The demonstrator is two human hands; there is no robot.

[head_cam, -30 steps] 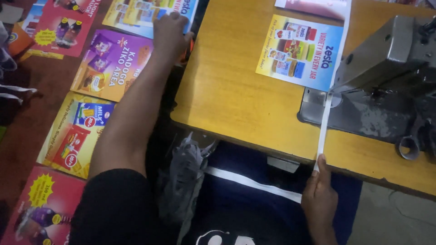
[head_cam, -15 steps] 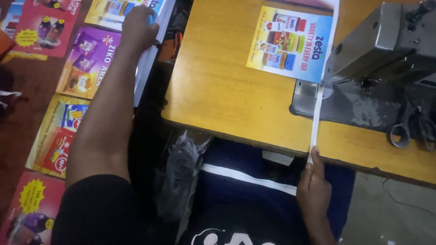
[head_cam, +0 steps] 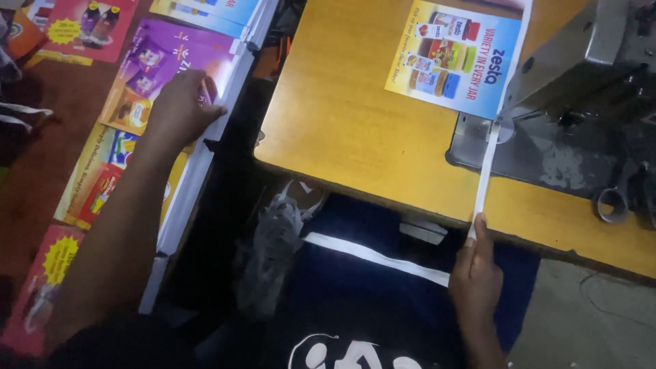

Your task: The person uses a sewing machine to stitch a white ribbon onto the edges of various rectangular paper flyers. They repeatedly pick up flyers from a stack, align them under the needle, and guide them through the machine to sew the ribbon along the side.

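Note:
My left hand (head_cam: 179,108) reaches out to the left and grips the edge of a purple printed sheet (head_cam: 164,58) on a stack beside the table. My right hand (head_cam: 475,273) is below the table's front edge and pinches the end of a narrow white strip (head_cam: 484,178). The strip runs up over the wooden table (head_cam: 342,130) to the grey sewing machine (head_cam: 581,61). A blue and yellow printed sheet (head_cam: 454,55) lies on the table with its right edge under the machine's head.
More coloured printed sheets (head_cam: 102,27) lie spread on the red floor at left. Scissors (head_cam: 618,198) rest on the machine bed at right. A dark garment with white stripe (head_cam: 369,301) covers my lap, with a grey crumpled bag (head_cam: 273,232) beside it.
My left hand has drawn back from the far sheets toward me and taken hold of the purple sheet. My right hand stays holding the white strip.

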